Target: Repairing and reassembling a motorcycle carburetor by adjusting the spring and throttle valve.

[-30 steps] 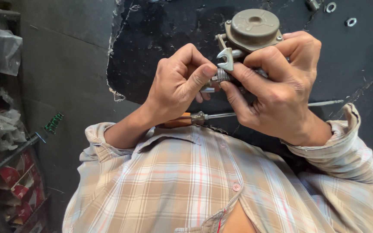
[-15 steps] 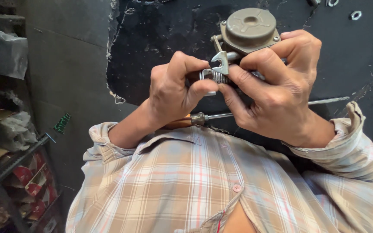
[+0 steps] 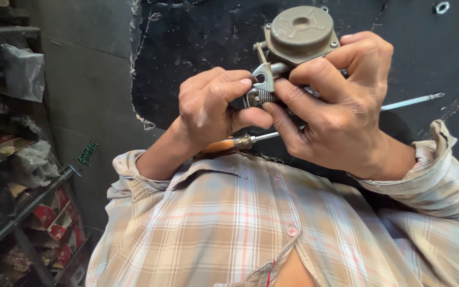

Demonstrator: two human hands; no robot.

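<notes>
Over a dark, oil-stained work surface [image 3: 197, 58], the right hand [image 3: 341, 114] clamps a grey carburettor [image 3: 299, 32], round cap up and long axis pointing away from the chest, while the left hand's [image 3: 208, 106] fingers pinch its spring-loaded linkage bracket [image 3: 264, 79]; seating it seemingly demands fine fingertip pressure. A screwdriver [image 3: 251, 139] lies beneath.

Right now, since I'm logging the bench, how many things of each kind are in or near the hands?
Metal carburettor-like part, held by both hands: 1
Screwdriver on the dark mat: 1
Washers on the mat: 1
Total: 3
</notes>
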